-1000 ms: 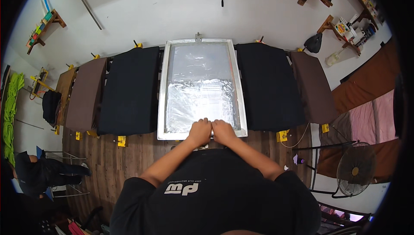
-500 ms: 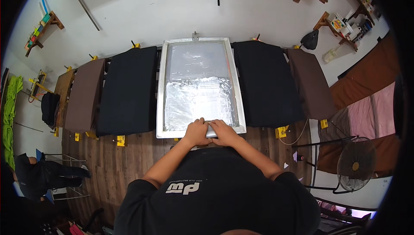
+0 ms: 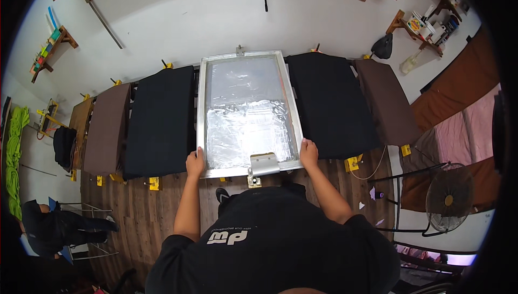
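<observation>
A screen-printing frame [image 3: 202, 105] with a silvery metal rim stands in front of me, its mesh partly covered by shiny clear film or tape. My left hand [image 3: 195, 163] grips the left side of the rim close to the near corner. On the opposite side, my right hand [image 3: 309, 154] is closed on the rim near the right corner. Between them, a curved silvery metal piece [image 3: 264, 163] rests across the near rim, touched by neither hand. A yellow bracket [image 3: 254, 180] shows just below it. My fingers' undersides are hidden.
Black fabric-covered boards [image 3: 162, 121] [image 3: 333, 105] flank the frame, with brown ones [image 3: 108, 127] [image 3: 386, 100] farther out. A fan [image 3: 449, 197] stands at right. Another person [image 3: 59, 224] is at lower left. Shelves [image 3: 67, 38] hang on the wall.
Both hands have left the metal piece at the near rim and moved apart to the frame's two sides. The metal piece and the yellow bracket now show. The view has tilted slightly.
</observation>
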`<state>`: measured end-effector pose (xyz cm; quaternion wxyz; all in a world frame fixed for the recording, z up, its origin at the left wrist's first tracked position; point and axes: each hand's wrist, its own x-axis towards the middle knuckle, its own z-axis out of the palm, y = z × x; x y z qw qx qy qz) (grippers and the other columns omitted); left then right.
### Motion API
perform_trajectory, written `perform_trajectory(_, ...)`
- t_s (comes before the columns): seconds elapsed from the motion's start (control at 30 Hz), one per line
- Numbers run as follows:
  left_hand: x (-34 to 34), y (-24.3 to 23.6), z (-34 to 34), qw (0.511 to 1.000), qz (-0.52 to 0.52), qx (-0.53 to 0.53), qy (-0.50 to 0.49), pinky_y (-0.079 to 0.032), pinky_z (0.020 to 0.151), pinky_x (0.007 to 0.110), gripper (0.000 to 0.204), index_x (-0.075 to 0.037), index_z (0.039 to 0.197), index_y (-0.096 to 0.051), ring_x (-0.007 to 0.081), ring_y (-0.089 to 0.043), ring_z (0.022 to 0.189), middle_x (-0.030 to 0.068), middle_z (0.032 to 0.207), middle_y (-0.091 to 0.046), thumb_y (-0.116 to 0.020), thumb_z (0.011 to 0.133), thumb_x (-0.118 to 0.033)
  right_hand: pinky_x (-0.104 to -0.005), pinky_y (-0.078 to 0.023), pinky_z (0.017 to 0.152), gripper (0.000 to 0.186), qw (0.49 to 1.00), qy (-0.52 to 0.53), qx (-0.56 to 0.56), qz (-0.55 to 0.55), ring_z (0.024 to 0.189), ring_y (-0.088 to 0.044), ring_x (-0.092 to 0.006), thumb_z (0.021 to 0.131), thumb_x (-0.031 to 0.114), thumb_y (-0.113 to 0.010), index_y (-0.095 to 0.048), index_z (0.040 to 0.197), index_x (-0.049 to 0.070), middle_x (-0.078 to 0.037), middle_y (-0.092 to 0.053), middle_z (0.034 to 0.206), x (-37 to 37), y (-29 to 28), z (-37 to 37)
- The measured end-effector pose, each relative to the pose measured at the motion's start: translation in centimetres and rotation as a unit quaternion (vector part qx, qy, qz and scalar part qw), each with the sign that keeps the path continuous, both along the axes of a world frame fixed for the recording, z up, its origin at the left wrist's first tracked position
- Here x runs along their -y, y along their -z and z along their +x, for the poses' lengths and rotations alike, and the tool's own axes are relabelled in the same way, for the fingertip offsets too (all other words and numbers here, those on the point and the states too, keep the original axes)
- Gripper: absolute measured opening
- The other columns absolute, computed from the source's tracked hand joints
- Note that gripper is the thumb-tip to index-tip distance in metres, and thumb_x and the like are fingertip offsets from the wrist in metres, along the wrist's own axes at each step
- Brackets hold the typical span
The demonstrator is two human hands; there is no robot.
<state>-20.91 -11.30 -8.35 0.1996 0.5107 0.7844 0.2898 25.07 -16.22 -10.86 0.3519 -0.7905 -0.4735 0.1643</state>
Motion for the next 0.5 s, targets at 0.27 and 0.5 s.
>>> perform_trajectory(0.27,-1.8,-2.3,2.1,0.978,-0.092,0.076,-0.173,-0.049,0.094,0.050,0.086,0.009,0.105,-0.073,0.0477,-0.066,0.107,0.0324,0.108,-0.070,-0.038,0.098,-0.069,-0.0586,-0.051,0.086,0.074,0.990,0.041,0.057,-0.120,0.092,-0.067,-0.0506,0.107,0.051,-0.030,-0.074,0.084,-0.003,-0.032,-0.070,0.090,-2.1,-0.2,0.9)
perform_trajectory(0.5,-2.5,-5.4,-0.3,0.953,-0.006,0.276,-0.121,-0.048,0.086,0.041,0.079,0.016,0.100,-0.070,0.0324,-0.067,0.093,0.0264,0.097,-0.072,-0.048,0.101,-0.059,-0.0586,-0.049,0.080,0.073,0.999,0.032,0.021,-0.037,0.086,-0.066,-0.0510,0.107,0.052,-0.032,-0.071,0.081,-0.004,-0.031,-0.068,0.084,-2.2,-5.0,-0.1)
